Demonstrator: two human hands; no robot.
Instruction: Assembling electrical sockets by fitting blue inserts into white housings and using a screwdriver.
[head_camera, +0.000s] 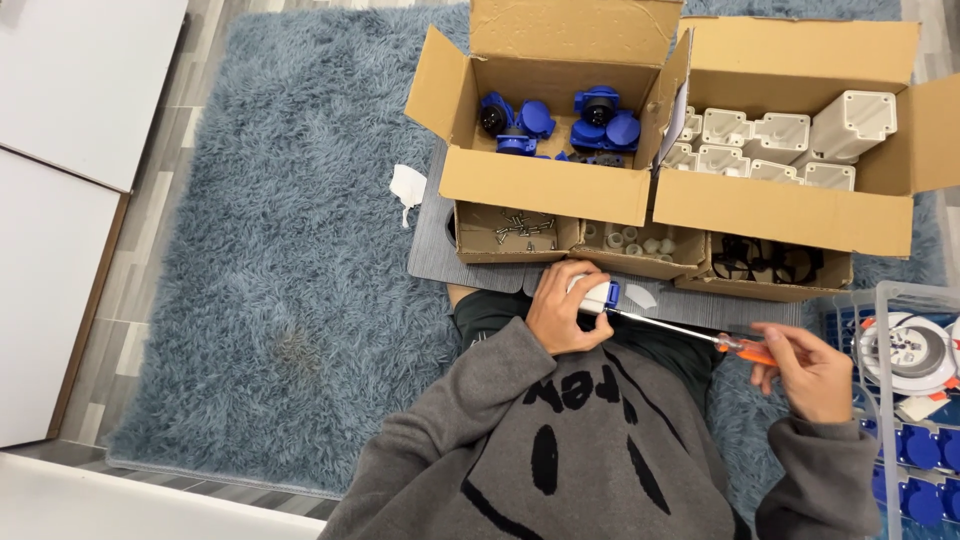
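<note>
Seen from the head camera, a person in a grey sweatshirt (590, 450) printed with black shapes sits over a small grey board (440, 255) laid on a shaggy blue-grey rug (290, 250). The left hand (562, 312) is wrapped around a white-and-blue socket part (598, 295), held just in front of the body at the near edge of the board; the right hand (812, 368) pinches the orange handle of a screwdriver (690, 334), whose thin metal shaft runs across to the part and meets it at the tip. Ringing the work are open cardboard boxes: a large one holding glossy blue plastic socket covers (560, 125), a second large one packed with blocky white housings (790, 140), and in front of them three low trays, one with loose metal screws (525, 230), one with small white round pieces (635, 240), one with black rings (765, 262). The raised box flaps hide part of each load. To the person's right stands a clear plastic crate (900, 330) with a round white-and-red fitting and blue parts below it. A scrap of white plastic (407, 187) lies on the rug's pile. Grey wood-look flooring and a flat white panel (70, 110) border the rug at the left.
</note>
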